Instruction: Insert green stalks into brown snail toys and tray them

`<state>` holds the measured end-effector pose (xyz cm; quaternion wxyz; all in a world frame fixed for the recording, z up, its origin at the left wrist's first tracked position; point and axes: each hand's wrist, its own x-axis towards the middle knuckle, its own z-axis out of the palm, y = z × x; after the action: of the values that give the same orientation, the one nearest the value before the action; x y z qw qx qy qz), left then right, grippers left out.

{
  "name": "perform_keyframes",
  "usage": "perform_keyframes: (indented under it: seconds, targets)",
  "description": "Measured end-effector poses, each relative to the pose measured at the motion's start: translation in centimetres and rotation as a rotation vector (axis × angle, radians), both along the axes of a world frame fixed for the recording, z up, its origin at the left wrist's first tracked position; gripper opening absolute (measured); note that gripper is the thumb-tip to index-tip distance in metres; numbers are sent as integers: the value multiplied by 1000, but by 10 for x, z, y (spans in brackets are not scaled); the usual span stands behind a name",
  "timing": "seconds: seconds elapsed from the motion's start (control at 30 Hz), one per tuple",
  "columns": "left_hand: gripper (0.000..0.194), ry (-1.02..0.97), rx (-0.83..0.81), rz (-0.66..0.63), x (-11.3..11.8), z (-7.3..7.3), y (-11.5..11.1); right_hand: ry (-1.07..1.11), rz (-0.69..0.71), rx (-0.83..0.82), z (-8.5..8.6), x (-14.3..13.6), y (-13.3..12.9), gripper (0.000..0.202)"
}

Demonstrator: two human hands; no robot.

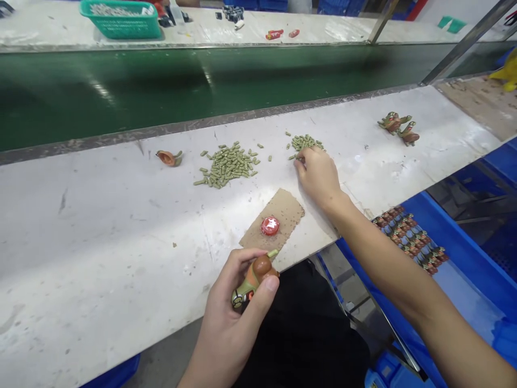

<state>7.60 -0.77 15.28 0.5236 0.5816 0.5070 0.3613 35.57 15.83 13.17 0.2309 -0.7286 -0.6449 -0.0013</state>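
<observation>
My left hand is closed around a painted turtle figurine with a brown shell and an olive-green head, held tilted above the table's front edge. A short green peg-like piece sticks out of its upper end. My right hand reaches to the smaller pile of green pegs, thumb and forefinger pinched at its near edge; what lies between the fingertips is hidden. Between my hands, a red round lid holding glossy liquid rests on a piece of cardboard.
A larger pile of green pegs lies left of centre, beside a brown-and-green figurine part. Turtle figurines stand at the right. A blue bin below holds rows of figurines. Beyond the green conveyor belt sits a green basket.
</observation>
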Motion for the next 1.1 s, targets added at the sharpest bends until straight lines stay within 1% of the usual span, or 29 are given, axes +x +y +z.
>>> perform_keyframes:
  seconds: [0.1, 0.17, 0.27, 0.33, 0.4, 0.47, 0.53, 0.63, 0.73, 0.83, 0.9, 1.1]
  targets:
    - [21, -15, -1, 5, 3, 4, 2, 14, 16, 10, 0, 1, -1, 30]
    - [24, -40, -38, 37, 5, 7, 2, 33, 31, 20, 1, 2, -5, 35]
    - [21, -53, -99, 93, 5, 9, 4, 71, 59, 26, 9, 3, -21, 41]
    - [20, -75, -88, 91, 4, 9, 7, 155, 95, 1, 19, 3, -38, 36]
    - [19, -105, -68, 80, 4, 9, 10, 386, 154, -108, 32, 0, -60, 28]
    - [17, -123, -59, 85, 6, 9, 12, 713, 210, -264, 44, -8, -84, 24]
    - [20, -145, -41, 101, 12, 11, 14, 1001, 241, -349, 53, -21, -108, 21]
    - [23, -189, -28, 116, 24, 13, 16, 1311, 263, -324, 55, -44, -138, 13]
    - [22, -205, -42, 124, 32, 15, 18, 1491, 294, -250, 48, -60, -153, 5]
    - [22, -189, -24, 112, 34, 15, 18, 1509, 324, -188, 41, -62, -157, 8]
    - [22, -185, -34, 96, 33, 14, 18, 1451, 315, -211, 39, -60, -157, 6]
    - [22, -162, -24, 129, 30, 11, 15, 1222, 288, -285, 47, -54, -159, 5]
